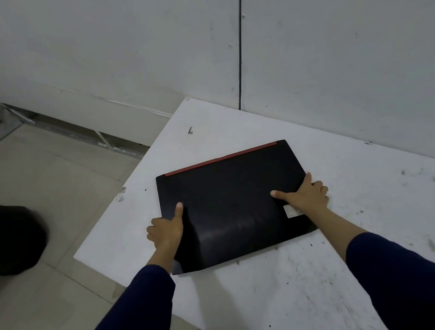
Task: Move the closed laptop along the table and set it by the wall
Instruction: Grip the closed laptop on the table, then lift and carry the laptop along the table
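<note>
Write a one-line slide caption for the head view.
Both hands, left and right, grip the closed black laptop by its side edges on the white table, short of the wall.

The laptop lies closed and flat on the table, near the table's left edge and far-left corner. The left hand grips the laptop's left edge, thumb on top of the lid, remaining fingers wrapped around the side. The right hand grips the right edge likewise, thumb on the lid. A sticker sits on the lid just beside the right-hand grip, on its near side. The hinge edge lies beyond both grips, toward the wall. Bare table separates it from the wall. A cable runs down the wall behind the table. Left of the left-hand grip, past the table edge, lies the floor.
</note>
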